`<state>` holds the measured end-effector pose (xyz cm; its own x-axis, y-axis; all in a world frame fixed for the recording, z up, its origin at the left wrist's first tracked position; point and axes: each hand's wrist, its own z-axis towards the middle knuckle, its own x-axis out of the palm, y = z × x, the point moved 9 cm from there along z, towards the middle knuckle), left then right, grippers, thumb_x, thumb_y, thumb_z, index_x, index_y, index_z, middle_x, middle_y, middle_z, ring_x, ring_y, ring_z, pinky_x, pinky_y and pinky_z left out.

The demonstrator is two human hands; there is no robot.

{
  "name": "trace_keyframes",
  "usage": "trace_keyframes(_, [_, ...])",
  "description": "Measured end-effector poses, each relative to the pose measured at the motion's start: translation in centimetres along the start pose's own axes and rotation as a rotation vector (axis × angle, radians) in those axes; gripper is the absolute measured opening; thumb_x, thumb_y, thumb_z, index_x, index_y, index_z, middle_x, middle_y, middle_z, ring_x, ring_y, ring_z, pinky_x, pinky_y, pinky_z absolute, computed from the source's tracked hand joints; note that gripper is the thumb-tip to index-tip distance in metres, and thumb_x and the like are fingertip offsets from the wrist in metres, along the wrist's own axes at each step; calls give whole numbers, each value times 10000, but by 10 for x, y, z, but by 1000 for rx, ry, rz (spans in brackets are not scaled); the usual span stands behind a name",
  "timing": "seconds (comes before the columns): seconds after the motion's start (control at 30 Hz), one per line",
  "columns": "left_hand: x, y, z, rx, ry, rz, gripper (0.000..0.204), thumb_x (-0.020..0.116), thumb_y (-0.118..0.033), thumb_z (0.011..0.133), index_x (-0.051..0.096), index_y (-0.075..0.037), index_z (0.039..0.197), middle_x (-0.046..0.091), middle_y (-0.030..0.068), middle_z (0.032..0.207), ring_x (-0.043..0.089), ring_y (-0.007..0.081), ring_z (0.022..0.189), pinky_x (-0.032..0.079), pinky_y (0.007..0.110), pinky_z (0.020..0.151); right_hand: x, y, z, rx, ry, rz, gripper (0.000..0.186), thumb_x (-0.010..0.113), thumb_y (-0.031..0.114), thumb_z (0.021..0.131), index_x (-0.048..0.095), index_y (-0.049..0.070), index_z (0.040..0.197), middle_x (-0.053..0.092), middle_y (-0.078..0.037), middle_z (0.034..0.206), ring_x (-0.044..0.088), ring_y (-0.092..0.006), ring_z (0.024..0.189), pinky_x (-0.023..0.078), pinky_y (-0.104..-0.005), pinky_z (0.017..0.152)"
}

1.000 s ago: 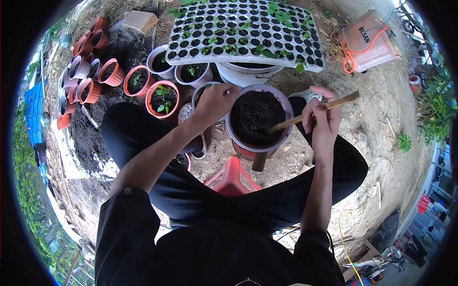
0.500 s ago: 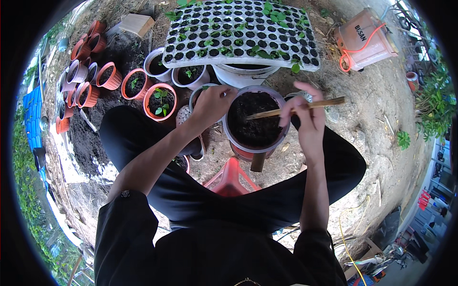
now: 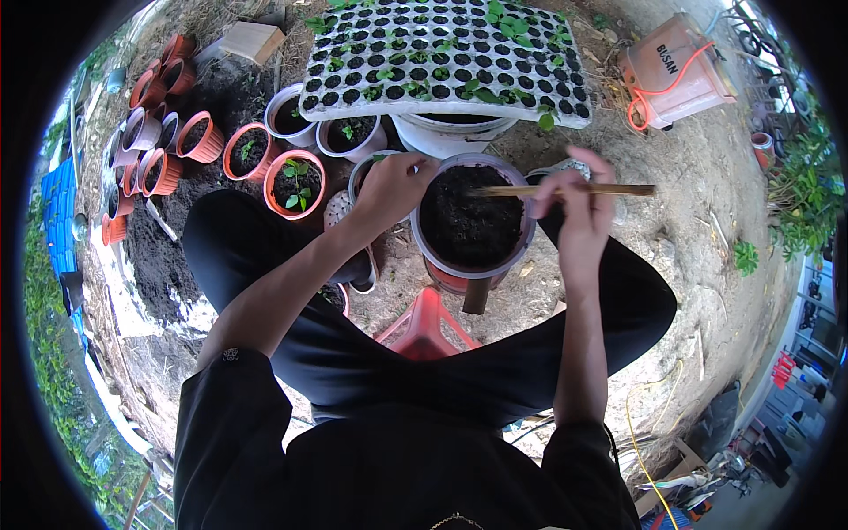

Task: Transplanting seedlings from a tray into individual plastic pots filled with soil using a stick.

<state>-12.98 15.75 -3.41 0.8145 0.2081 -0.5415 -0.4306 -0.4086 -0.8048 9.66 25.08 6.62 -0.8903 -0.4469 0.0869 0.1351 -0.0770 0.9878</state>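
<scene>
A pot [image 3: 426,231] with a pale rim, filled with dark soil [image 3: 468,221], stands between my knees. At its upper left edge, the fingers of my left hand [image 3: 393,187] are curled closed on the rim. My right hand [image 3: 579,212], to the right of the pot, grips a flat wooden stick [image 3: 618,189] between thumb and fingers, some of them raised. The stick lies nearly level, and its left end reaches over the soil; whether that end touches the soil I cannot tell.
A white seedling tray [image 3: 353,113] with small green plants rests over a white bucket [image 3: 442,137]. Potted seedlings [image 3: 297,187] and stacked orange pots [image 3: 162,174] stand at left. A red stool [image 3: 422,327] is below the pot, and a box-shaped tank [image 3: 676,75] at far right.
My right hand has moved slightly right and brought the stick with it. The stick has swung from a slant to nearly level, its left end farther up. My left hand has barely moved.
</scene>
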Motion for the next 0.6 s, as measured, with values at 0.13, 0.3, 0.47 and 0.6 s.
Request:
trace_keyframes(0.13, [1,1,0,-27,6,7,386,629,-368,996,699,12,987,636,186,718,605,233,631,480,382,644,32,-15,-6,143,175,-114,302,464,54,1063,466,27,1364,629,-73,804,567,-118,616,483,-245,621])
trace_keyframes(0.3, [-1,3,0,2,2,23,391,627,-378,998,703,6,997,638,189,723,611,242,639,481,383,650,-6,6,5,27,-3,-194,282,466,45,1053,488,23,1334,607,-50,773,515,-65,571,419,-192,552])
trace_keyframes(0.47, [1,3,1,-3,5,23,392,623,-373,1000,704,10,997,637,190,720,606,246,635,481,384,650,-8,4,3,17,-44,-90,286,462,34,1054,469,28,1340,637,-77,805,568,-98,603,459,-224,596])
trace_keyframes(0.6, [2,-1,1,-92,78,41,362,592,-359,977,744,-57,1107,715,240,874,706,406,850,527,446,788,32,-15,-6,62,163,4,280,492,51,1066,449,-8,1336,683,-124,899,678,-145,729,515,-231,711])
